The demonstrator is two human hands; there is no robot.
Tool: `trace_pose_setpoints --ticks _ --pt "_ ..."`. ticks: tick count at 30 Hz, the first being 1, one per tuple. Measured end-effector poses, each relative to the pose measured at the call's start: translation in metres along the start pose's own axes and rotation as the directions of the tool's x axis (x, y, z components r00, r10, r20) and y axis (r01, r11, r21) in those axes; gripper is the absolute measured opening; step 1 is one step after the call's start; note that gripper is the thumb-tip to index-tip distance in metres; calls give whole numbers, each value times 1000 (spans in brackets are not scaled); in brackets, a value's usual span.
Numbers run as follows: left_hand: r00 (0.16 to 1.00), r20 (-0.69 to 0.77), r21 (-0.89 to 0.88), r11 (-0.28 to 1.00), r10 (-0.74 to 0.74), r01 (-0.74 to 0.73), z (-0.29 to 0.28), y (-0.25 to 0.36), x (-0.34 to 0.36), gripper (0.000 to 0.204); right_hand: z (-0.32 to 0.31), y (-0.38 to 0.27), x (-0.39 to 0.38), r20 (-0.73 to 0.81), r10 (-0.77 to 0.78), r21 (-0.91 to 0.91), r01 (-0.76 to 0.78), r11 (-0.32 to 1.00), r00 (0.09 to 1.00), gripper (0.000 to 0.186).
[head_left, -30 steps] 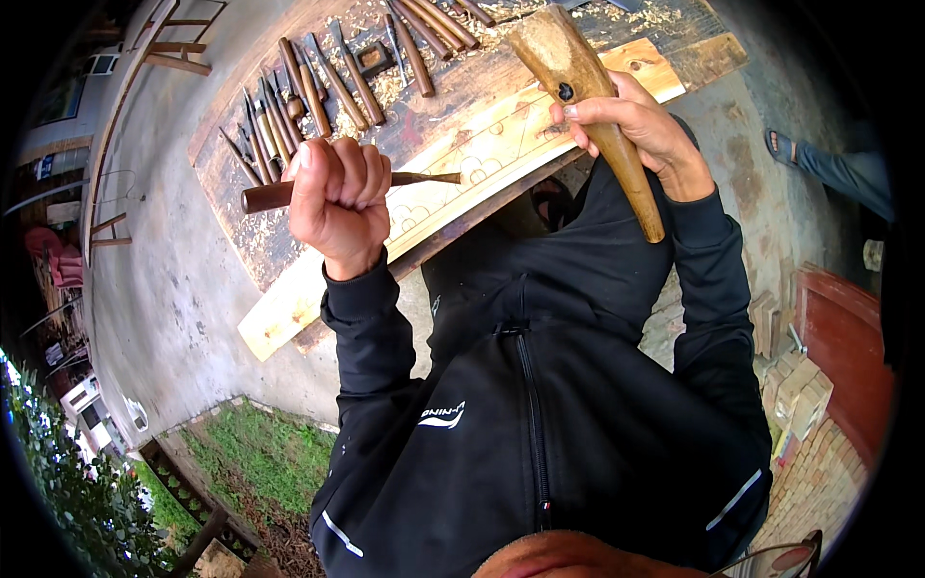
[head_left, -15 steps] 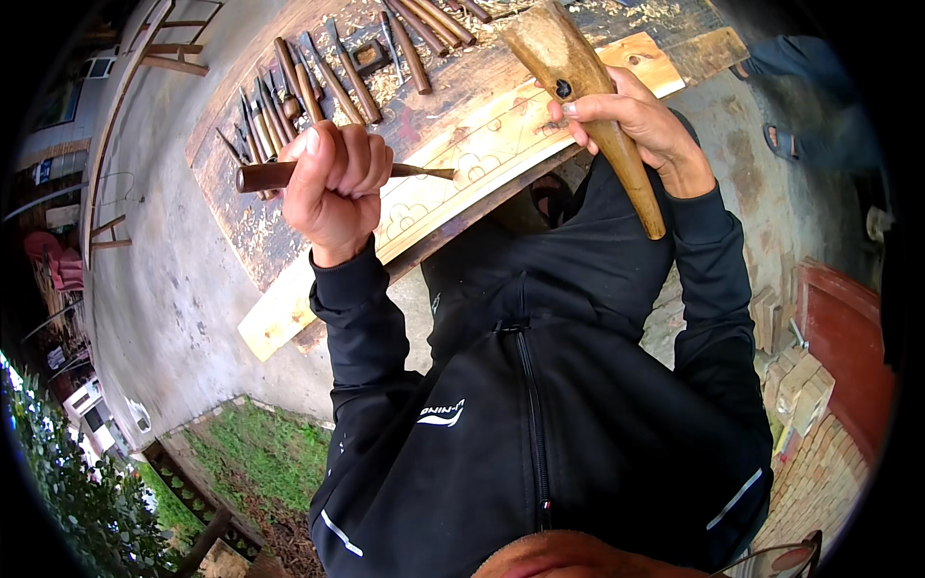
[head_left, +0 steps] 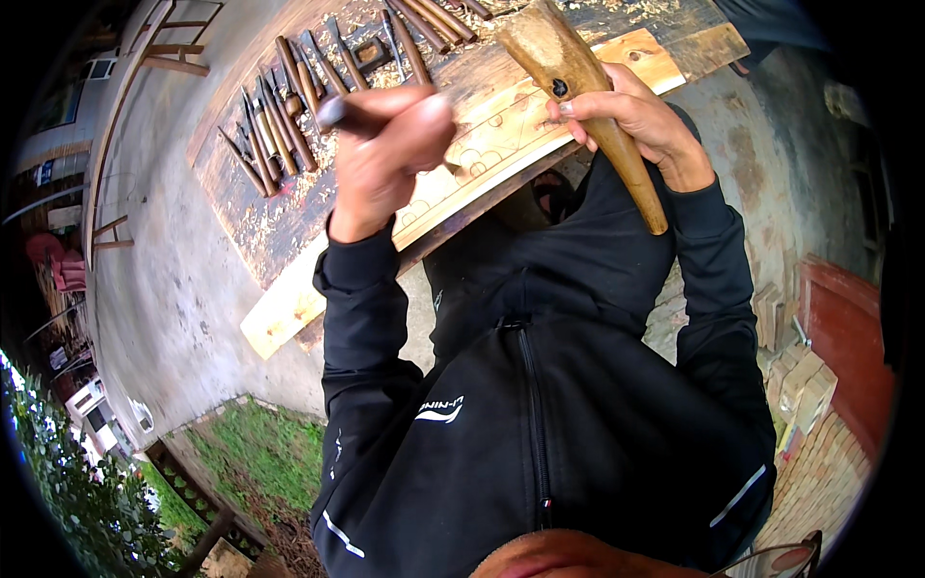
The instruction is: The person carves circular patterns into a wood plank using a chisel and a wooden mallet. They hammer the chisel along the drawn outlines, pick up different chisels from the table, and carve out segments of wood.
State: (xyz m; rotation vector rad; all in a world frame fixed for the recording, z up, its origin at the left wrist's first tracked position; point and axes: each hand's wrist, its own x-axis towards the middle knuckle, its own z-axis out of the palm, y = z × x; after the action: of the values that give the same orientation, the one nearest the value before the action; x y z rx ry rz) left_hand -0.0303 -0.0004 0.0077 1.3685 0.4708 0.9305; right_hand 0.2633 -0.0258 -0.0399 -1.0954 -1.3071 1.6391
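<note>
My left hand (head_left: 390, 144), smeared by motion, is closed around a carving chisel whose dark wooden handle (head_left: 349, 118) sticks out toward the left. The chisel's blade is mostly hidden by the hand, which is above a long pale board (head_left: 289, 310). Circles and curved outlines are drawn along that board. Wrapped round a wooden mallet (head_left: 549, 53) is my right hand (head_left: 655, 130), over the board's right part. The mallet's thick head points away from me and its narrow end hangs toward my lap.
Several carving tools (head_left: 279, 135) lie in a row on the worn workbench (head_left: 217, 183), among wood shavings (head_left: 255, 226). A small dark block with an opening (head_left: 368, 54) is between the tools. Stacked wood pieces (head_left: 800, 390) stand on the ground at right. Another person's dark clothing (head_left: 771, 24) shows at top right.
My left hand has moved right and slightly up, turning the chisel so its handle end faces more toward me. My right hand and the mallet have barely moved. The person at top right has shifted away.
</note>
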Motion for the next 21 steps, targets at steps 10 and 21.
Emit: trace_pose_setpoints --ticks 10,21 --pt "984 -70 -281 943 163 -176 -8 -8 -15 45 -1 3 1 24 3 0 -3 1000 1000 27" --pt "991 51 -228 968 122 -107 -7 -6 -14 50 6 -8 0 21 39 -5 -39 999 999 38"
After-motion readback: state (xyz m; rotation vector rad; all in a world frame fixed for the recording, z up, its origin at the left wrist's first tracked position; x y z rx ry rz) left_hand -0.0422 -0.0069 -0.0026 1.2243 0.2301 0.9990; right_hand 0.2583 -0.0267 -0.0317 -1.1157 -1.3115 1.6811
